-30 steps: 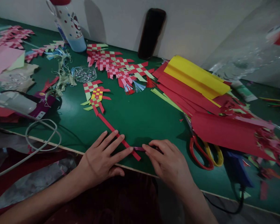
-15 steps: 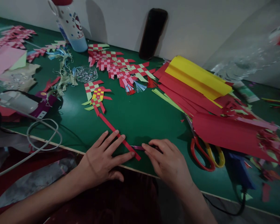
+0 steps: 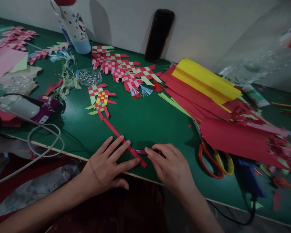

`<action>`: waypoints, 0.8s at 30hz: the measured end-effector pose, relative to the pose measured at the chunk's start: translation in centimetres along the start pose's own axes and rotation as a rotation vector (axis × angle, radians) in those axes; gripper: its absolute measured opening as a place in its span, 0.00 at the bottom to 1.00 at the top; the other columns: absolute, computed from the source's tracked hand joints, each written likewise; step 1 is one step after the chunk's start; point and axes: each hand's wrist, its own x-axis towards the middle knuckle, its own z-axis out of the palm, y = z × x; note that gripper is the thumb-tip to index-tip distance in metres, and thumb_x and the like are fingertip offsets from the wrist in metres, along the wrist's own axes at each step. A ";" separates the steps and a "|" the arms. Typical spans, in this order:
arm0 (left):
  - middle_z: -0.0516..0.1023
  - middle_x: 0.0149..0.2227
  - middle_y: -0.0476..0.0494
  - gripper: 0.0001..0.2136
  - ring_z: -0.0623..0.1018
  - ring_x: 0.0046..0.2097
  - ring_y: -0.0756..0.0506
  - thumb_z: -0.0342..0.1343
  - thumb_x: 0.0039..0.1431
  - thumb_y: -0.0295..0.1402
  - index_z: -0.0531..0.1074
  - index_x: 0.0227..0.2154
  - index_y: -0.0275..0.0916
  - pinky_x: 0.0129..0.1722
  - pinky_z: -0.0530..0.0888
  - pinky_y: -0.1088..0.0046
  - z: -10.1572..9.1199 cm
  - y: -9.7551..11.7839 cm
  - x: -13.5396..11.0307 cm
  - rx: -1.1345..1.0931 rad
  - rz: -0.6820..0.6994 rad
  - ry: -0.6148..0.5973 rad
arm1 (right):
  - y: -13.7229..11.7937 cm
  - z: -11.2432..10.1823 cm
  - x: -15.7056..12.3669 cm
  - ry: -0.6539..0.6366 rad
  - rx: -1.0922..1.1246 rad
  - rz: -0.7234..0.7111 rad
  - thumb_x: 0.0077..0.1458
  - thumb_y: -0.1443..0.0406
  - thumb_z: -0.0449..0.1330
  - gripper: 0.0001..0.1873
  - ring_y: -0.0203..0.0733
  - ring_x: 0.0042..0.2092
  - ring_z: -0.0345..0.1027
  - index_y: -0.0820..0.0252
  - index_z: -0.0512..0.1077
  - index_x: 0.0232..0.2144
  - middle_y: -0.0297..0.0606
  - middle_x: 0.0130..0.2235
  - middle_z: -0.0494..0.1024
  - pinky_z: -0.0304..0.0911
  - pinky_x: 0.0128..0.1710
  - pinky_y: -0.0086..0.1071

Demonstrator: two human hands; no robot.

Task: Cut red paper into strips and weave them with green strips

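Note:
My left hand lies flat with fingers spread, pressing a long red paper strip onto the green table near its front edge. My right hand rests beside it, fingers curled, its fingertips on a small pink piece that crosses the strip's near end. The strip runs up and left to a small red, yellow and green woven paper figure.
Red-handled and yellow-handled scissors lie right of my right hand under red paper sheets. Yellow paper, woven red-and-white pieces, a bottle, a dark phone and a white cable surround the work.
My right hand has slid slightly left along the pink piece toward the red strip. My left hand stays flat in place.

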 end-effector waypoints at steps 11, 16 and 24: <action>0.61 0.65 0.37 0.33 0.58 0.67 0.30 0.49 0.54 0.63 0.61 0.62 0.60 0.63 0.57 0.45 -0.1 0.1 0.1 -0.011 -0.011 -0.008 | 0.3 0.0 0.3 0.009 0.015 0.010 0.61 0.70 0.56 0.13 0.41 0.40 0.67 0.55 0.76 0.45 0.40 0.41 0.77 0.64 0.41 0.34; 0.61 0.65 0.36 0.34 0.58 0.67 0.30 0.48 0.55 0.62 0.58 0.63 0.59 0.63 0.56 0.45 0.3 0.1 -0.1 0.001 -0.002 0.015 | -0.3 0.1 0.0 0.000 0.007 0.003 0.61 0.70 0.56 0.13 0.41 0.41 0.67 0.55 0.77 0.45 0.41 0.41 0.77 0.64 0.42 0.35; 0.62 0.64 0.33 0.37 0.60 0.66 0.32 0.47 0.56 0.62 0.62 0.63 0.46 0.65 0.52 0.49 0.3 -0.2 -0.5 0.010 0.013 0.011 | -0.5 0.1 -1.0 -0.018 0.012 0.037 0.62 0.68 0.56 0.13 0.42 0.41 0.66 0.55 0.76 0.45 0.41 0.41 0.77 0.63 0.42 0.35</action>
